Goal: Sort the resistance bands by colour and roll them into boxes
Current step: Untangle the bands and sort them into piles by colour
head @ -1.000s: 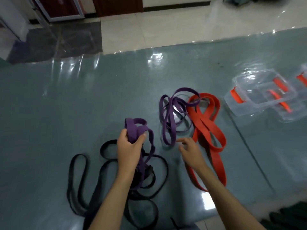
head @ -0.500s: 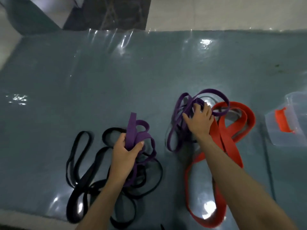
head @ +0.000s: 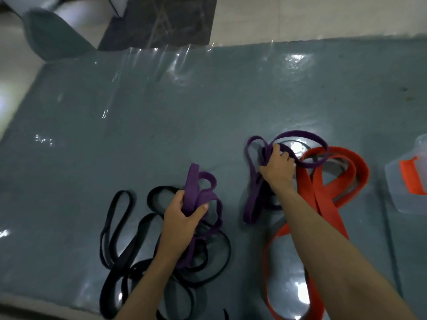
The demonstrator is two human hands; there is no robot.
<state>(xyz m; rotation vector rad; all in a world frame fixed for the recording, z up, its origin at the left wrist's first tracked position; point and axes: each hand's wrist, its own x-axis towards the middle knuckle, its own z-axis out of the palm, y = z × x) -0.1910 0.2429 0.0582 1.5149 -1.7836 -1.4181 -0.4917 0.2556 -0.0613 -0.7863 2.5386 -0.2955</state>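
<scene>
Your right hand [head: 278, 168], open and short of the pile a second ago, now curls round the second purple band bundle [head: 256, 181] near the mat's [head: 161, 112] middle, beside the orange-red bands [head: 323, 192]. Your left hand [head: 182, 215] still grips the first purple band bundle [head: 196, 192], lifted above the black bands [head: 129, 250] at the near edge. With both purple lots in hand, colour sorting looks nearly done. A clear box [head: 406, 179] with an orange latch waits at the right edge; rolling has not begun.

A glossy grey-blue mat [head: 161, 125] covers pale floor tiles [head: 300, 17] beside a dark marble slab [head: 161, 19].
</scene>
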